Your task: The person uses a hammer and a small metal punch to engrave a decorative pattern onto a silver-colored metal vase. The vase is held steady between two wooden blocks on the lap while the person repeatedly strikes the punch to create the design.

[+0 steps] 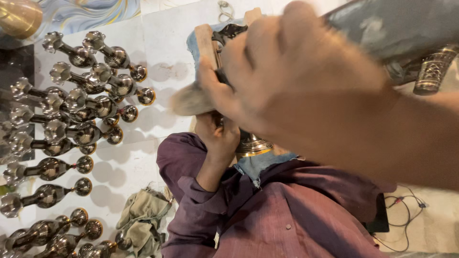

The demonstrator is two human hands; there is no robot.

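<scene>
My two hands work one brass piece point(251, 143): left hand point(217, 136) clamped around its stem, right hand point(287, 71) blurred, gripping a brush point(191, 100) beside it. Its top is hidden.

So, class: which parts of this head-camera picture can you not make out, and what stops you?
- Brush: blurred by motion.
- Brass piece: mostly hidden behind the right hand and left hand.
- Right forearm: cut off by the right edge.
- Brass stands: lower ones cut by the bottom edge.
</scene>
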